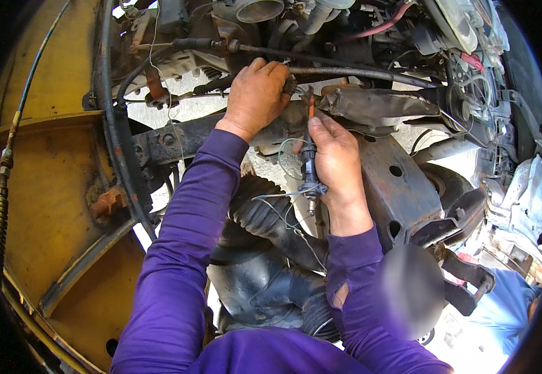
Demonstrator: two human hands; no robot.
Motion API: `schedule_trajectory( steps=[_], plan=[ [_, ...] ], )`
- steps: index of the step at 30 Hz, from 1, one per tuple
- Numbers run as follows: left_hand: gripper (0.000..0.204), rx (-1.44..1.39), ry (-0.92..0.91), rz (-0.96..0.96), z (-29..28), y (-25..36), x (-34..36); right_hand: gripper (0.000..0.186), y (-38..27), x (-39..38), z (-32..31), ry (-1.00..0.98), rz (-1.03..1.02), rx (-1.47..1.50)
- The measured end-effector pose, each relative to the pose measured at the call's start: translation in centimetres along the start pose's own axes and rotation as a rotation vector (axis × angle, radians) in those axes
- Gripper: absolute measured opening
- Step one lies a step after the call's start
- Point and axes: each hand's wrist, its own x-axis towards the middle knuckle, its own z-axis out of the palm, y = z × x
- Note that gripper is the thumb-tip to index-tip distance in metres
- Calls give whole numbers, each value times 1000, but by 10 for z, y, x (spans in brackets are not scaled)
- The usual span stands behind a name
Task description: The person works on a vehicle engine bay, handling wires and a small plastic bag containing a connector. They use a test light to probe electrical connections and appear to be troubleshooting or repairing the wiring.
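Clearly the right hand [336, 159] gripped a screwdriver [309, 163] by its dark handle, shaft up at the rusty arm [370, 106]. Left hand [255, 93] was clenched on that arm, just beside the tip. Tool looked light, stiff, prob. greasy; best held at handle. Thin wires [283, 202] nearby seemed fragile.

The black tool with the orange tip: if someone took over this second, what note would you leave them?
Left hand: gripping the dark bar under the engine parts, fingers curled over it.
Right hand: closed around the black tool, held upright, orange tip against the bar by the left hand.
Thin wires hang loose around the tool, above the ribbed black hose.
Done: tool placed at the bar.
Left: cannot tell from here.
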Motion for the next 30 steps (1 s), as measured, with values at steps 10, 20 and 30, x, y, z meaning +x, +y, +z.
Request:
schedule_trajectory(
  steps=[10,20,30],
  plan=[
    [46,-130,-226,-135,-6,2,2,28,9,2,-3,15,74,16],
    [33,-421,-158,-61,-6,-10,-4,24,-1,-4,-1,-36,129,142],
    [36,-384,-143,-89,-8,-12,-4,20,18,6,-11,-92,254,288]
  ],
)
